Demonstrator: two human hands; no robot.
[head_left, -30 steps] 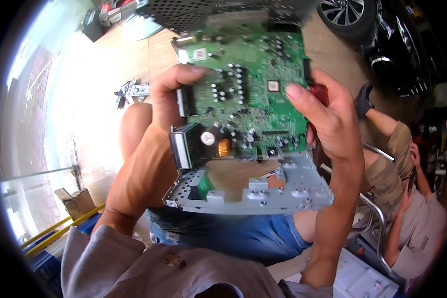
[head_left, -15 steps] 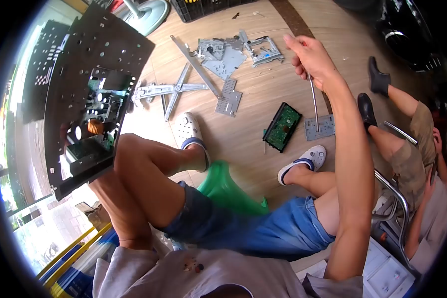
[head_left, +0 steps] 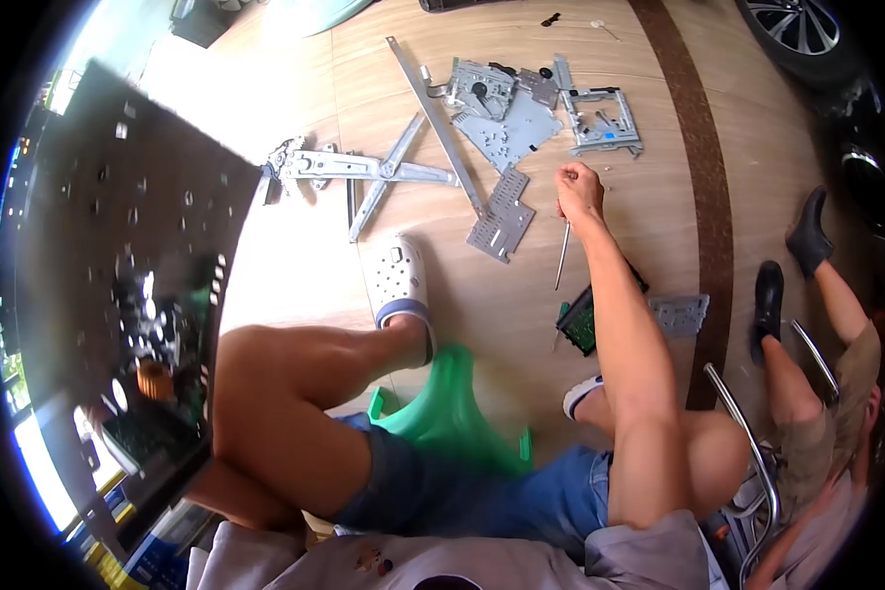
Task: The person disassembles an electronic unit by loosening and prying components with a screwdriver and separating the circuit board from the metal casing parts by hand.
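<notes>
At the left, a dark perforated metal chassis [head_left: 157, 206] stands tilted beside the knee, its circuit board with a copper coil [head_left: 154, 380] showing through an opening. My left hand is hidden, with only part of the left arm in view below the chassis. My right hand [head_left: 580, 192] is closed around a screwdriver [head_left: 561, 258], whose shaft points down over the floor. Under the right forearm lies a black-framed green circuit board [head_left: 580, 326], partly covered. A flat grey metal plate [head_left: 680, 315] rests to its right.
Metal brackets [head_left: 383, 169], a long strip [head_left: 433, 123], a perforated plate [head_left: 501, 214] and a drive mechanism [head_left: 482, 90] with a frame [head_left: 605, 123] lie on the floor. A green stool [head_left: 452, 403] is between the legs. Another person's legs [head_left: 792, 383] and a car wheel [head_left: 795, 25] are at right.
The chassis, earlier held in both hands with its green board facing up, is now tilted at the left. The right hand with the screwdriver has moved left and down since half a second ago.
</notes>
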